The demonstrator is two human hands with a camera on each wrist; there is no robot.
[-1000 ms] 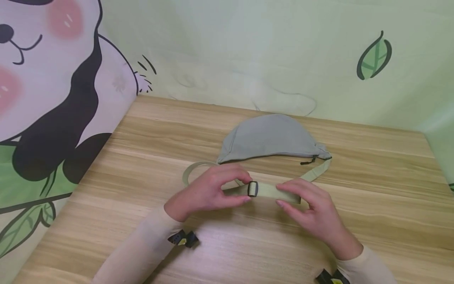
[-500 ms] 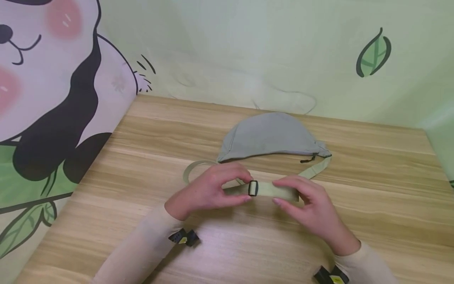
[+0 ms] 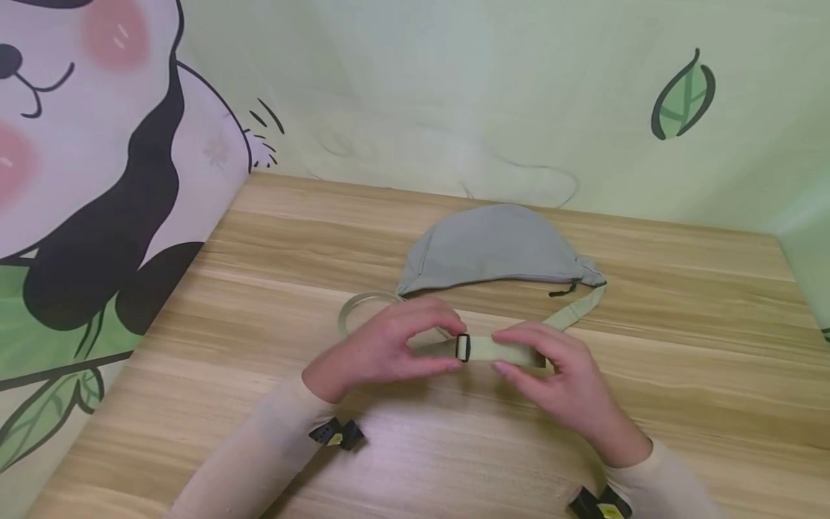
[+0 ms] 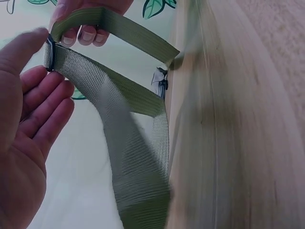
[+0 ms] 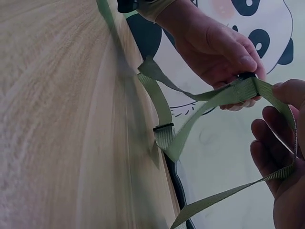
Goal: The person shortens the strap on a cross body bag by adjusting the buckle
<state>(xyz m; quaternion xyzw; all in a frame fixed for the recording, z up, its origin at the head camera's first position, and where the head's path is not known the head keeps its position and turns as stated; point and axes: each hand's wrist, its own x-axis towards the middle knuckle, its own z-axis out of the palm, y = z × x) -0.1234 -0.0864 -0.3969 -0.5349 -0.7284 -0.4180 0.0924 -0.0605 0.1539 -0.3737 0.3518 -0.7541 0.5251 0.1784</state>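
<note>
A grey crescent-shaped waist bag lies on the table, its pale green webbing strap looping toward me. Thumb and fingers of my left hand pinch the black slider buckle on that strap by its top and bottom edges. Just right of the buckle, my right hand holds the strap between thumb and fingers. The left wrist view shows the buckle at the left fingertips, with webbing hanging down from it. In the right wrist view the strap bends around the right hand's fingers.
The wooden table meets a pale green wall behind the bag. A panda picture covers the left wall. A black zip pull hangs at the bag's right end. Small black devices sit on both wrists.
My right hand has slid slightly left along the strap, closer to the buckle. The left hand stays almost in place, still pinching the buckle. The bag has not visibly moved.
</note>
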